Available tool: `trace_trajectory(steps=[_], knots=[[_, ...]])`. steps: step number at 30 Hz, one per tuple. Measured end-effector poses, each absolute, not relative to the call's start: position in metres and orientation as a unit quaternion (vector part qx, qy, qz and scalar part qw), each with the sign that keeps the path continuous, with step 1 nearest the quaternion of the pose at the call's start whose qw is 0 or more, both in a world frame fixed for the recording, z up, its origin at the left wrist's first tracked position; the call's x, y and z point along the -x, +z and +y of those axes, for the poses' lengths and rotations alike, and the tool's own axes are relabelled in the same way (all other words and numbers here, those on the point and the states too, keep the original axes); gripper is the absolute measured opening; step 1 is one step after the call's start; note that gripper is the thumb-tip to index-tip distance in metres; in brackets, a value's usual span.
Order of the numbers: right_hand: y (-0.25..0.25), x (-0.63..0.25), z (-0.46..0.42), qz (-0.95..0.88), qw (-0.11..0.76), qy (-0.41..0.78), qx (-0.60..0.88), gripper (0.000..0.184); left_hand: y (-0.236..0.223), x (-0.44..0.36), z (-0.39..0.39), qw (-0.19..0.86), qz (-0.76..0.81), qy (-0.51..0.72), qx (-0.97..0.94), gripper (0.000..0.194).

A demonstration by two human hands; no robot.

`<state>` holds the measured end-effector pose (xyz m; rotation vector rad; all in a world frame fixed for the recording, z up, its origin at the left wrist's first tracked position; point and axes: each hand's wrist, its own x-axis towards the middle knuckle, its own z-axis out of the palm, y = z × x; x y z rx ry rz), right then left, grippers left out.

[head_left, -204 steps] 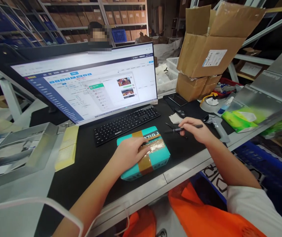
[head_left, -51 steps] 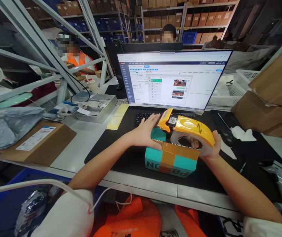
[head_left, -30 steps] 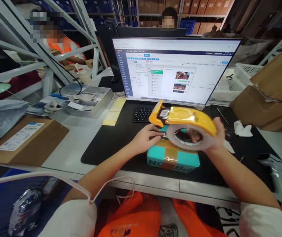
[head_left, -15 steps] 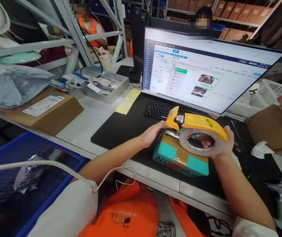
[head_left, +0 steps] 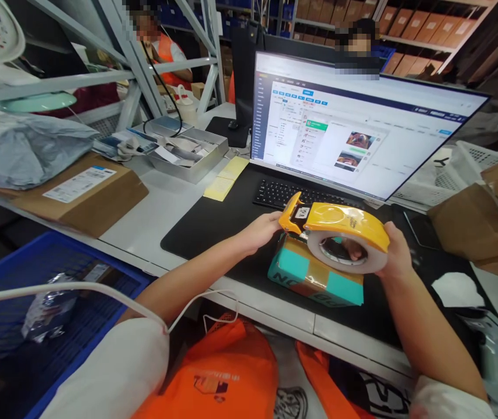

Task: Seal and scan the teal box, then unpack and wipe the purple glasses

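Note:
My right hand (head_left: 396,253) grips the rear of a yellow tape dispenser (head_left: 349,220), its fingers reaching through the core of the clear tape roll (head_left: 377,259). At the dispenser's front end, my left hand (head_left: 263,231) closes against the yellow guard, with its fingertips partly hidden. The dispenser is held over a teal carton (head_left: 345,286) with brown tape across its top. This carton lies on a black desk mat (head_left: 214,233). Whether the roll touches the carton, I cannot tell.
Behind the carton are a keyboard (head_left: 270,192) and a large monitor (head_left: 319,134). Brown boxes (head_left: 462,227) stand right; a labelled carton (head_left: 87,203) and an open grey box (head_left: 196,169) stand left. A blue crate (head_left: 113,291) is below the desk edge. A white cable (head_left: 100,286) crosses my left arm.
Both hands have shifted slightly left with the tape dispenser, and its yellow side has turned more toward me. The carton sits slightly farther left in view. A white paper at the right looks different.

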<state>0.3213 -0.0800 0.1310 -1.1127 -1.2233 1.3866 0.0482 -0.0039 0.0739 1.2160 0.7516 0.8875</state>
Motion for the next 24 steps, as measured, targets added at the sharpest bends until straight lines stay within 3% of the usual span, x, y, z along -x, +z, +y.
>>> trace_trajectory(steps=[3, 8, 17, 24], knots=[[0.141, -0.319, -0.082, -0.49, 0.443, 0.567, 0.492, 0.058, 0.067, -0.042, -0.003, 0.643, 0.349, 0.384, -0.563, 0.034], [0.149, -0.311, -0.076, -0.439, 0.473, 0.548, 0.533, 0.05, 0.056, -0.039, -0.007, 0.636, 0.381, 0.367, -0.562, 0.028], [0.164, -0.297, -0.066, -0.476, 0.439, 0.546, 0.531, 0.055, 0.027, -0.044, -0.019, 0.676, 0.378, 0.422, -0.471, 0.044], [0.172, -0.288, -0.057, -0.504, 0.393, 0.544, 0.544, 0.059, -0.002, -0.05, -0.025, 0.651, 0.384, 0.447, -0.478, 0.025]])
